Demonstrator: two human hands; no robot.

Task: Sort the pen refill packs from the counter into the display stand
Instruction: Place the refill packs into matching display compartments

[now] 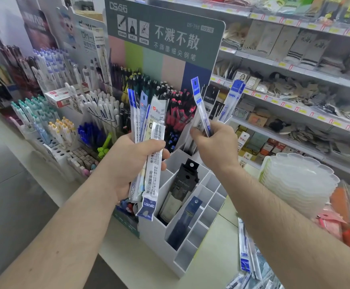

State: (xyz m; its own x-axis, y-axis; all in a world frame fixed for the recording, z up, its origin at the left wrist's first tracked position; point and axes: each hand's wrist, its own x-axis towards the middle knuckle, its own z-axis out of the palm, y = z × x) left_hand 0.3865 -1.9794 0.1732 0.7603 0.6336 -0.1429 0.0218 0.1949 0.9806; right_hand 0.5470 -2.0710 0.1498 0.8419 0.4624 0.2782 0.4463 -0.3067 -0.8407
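Note:
My left hand (134, 163) grips a fanned bundle of several pen refill packs (149, 122), blue-and-white sleeves held upright above the left side of the white display stand (193, 255). My right hand (215, 147) pinches a single blue refill pack (200, 105) tilted upward over the stand's back compartments. The stand has many slots; a black pack (185, 184) and a dark blue pack (187, 220) stand in two of them. More blue packs (233, 94) sit in the far right rear slot. Loose refill packs (246, 253) lie on the counter at the lower right.
Behind the stand rises a tall green pen display board (165, 38) with racks of pens (99, 109) to its left. Shop shelves (295, 84) with goods fill the right. A stack of clear plastic trays (299, 184) stands on the counter near my right forearm.

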